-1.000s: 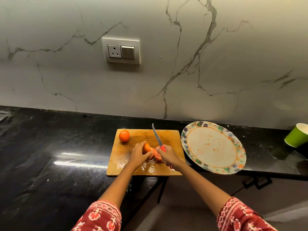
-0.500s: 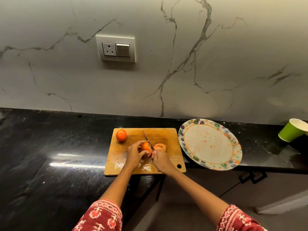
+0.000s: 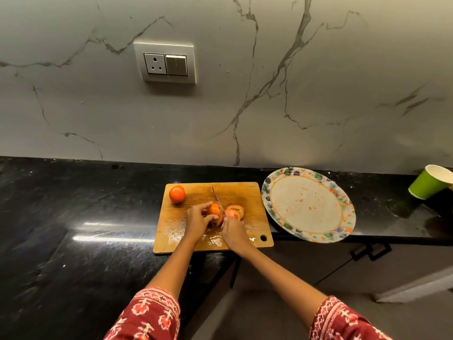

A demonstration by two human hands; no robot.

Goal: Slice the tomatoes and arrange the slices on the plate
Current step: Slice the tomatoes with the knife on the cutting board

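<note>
Your left hand curls over the tomato mid-board, fingertips just beside the blade. Your right hand is wrapped round the knife handle, which it hides. The cut slice lies flat just right of the blade; the whole tomato sits at the far-left corner of the cutting board.

Risks: the board is wet near you, so the tomato could slip under pressure and bring the blade onto your fingertips. The plate overhangs the counter edge, so loading slices on the near side could tip it.

The knife's long axis runs near-to-far, tip pointing at the wall and leaning slightly left.
</note>
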